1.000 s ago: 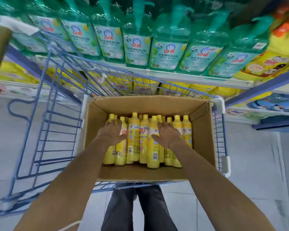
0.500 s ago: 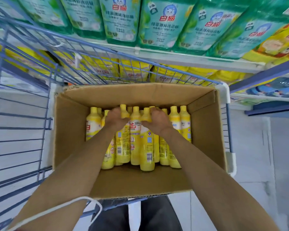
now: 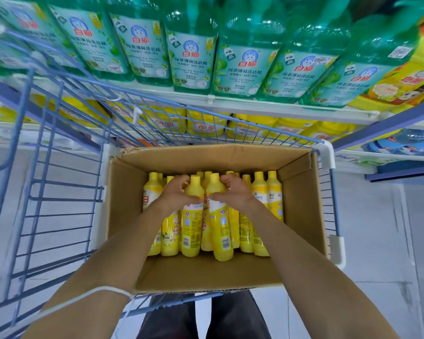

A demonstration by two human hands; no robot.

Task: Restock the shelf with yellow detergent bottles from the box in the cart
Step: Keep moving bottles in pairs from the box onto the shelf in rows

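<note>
Head view: blue wire cart (image 3: 59, 172) is parked against a store shelf (image 3: 255, 105) on pale grey tiled floor (image 3: 416, 236). Open cardboard box (image 3: 125, 216) sits in the cart's right part, its right wall against the basket's right side. Yellow detergent bottles (image 3: 261, 204) stand caps up, packed along the box's far wall, with bare cardboard along its near edge. Left hand (image 3: 175, 195) grips one middle bottle (image 3: 192, 228), fingers curled round the neck under the cap. Right hand (image 3: 234, 194) grips the neighbouring bottle (image 3: 222, 237) the same way, fingers wrapped round its shoulder. The two held bottles touch. Upper shelf board carries green detergent bottles (image 3: 191, 59). The lower level, seen through the cart's wire, holds larger yellow jugs (image 3: 206, 124). White cord (image 3: 96, 291) crosses the left forearm.
</note>
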